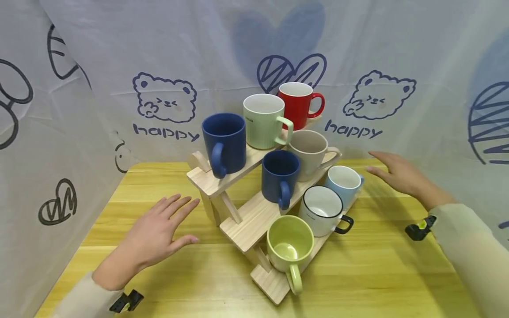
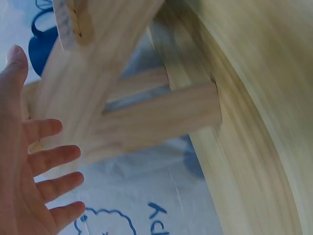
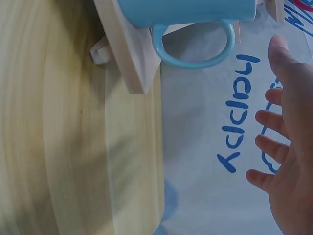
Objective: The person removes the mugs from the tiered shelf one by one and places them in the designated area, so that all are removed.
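Observation:
A three-step wooden rack (image 1: 248,221) carries several mugs. On its top step stand a dark blue mug (image 1: 230,141), a pale green mug (image 1: 260,123) and a red mug (image 1: 294,106). The middle step holds a smaller dark blue mug (image 1: 274,181) and a beige mug (image 1: 308,154). Along the lowest step are a yellow-green mug (image 1: 284,247), a white mug with a black rim (image 1: 320,212) and a light blue mug (image 1: 343,185). My left hand (image 1: 155,232) hovers left of the rack, fingers spread. My right hand (image 1: 401,174) is right of the light blue mug, apart from it. Both hold nothing.
The rack stands at an angle on a yellow wood-grain table (image 1: 381,274). Behind and to the left hangs a pale cloth (image 1: 222,57) printed with bears, hearts and lettering. The right wrist view shows the light blue mug's handle (image 3: 195,63) jutting past the rack.

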`<state>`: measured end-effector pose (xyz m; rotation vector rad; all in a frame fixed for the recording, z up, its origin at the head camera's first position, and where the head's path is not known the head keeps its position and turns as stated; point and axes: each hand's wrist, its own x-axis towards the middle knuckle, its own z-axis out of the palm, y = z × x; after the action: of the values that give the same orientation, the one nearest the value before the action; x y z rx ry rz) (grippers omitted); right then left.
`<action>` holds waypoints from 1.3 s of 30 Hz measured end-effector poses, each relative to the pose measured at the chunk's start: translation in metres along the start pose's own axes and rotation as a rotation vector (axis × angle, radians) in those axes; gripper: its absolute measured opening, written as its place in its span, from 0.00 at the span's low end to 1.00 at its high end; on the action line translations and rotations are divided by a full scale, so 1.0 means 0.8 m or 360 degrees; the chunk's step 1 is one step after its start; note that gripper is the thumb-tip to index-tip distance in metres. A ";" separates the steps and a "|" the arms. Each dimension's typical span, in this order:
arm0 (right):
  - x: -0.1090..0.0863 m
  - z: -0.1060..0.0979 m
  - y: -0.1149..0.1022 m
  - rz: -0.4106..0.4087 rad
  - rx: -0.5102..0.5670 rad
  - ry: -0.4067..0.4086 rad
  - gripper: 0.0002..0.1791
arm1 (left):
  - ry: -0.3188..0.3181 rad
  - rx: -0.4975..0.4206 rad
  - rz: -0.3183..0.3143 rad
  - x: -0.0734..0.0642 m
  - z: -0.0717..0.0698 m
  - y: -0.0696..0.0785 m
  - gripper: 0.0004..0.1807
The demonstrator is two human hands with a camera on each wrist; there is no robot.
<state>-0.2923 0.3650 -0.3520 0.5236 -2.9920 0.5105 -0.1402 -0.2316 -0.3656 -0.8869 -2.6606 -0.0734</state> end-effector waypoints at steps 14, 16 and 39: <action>0.038 0.005 -0.013 0.0016 0.0087 -0.0043 0.40 | 0.0548 -0.0162 0.0475 0.034 0.011 0.062 0.38; 0.043 0.006 -0.014 0.0013 0.0090 -0.0050 0.39 | 0.0567 -0.0157 0.0484 0.039 0.014 0.070 0.37; 0.079 0.025 -0.028 -0.0220 0.0139 -0.0031 0.28 | 0.0448 -0.0049 0.0368 0.051 0.038 0.101 0.38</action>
<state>-0.3446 0.3184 -0.3566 0.7395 -2.9345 0.6294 -0.1318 -0.1386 -0.3857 -1.0999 -2.2892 -0.1704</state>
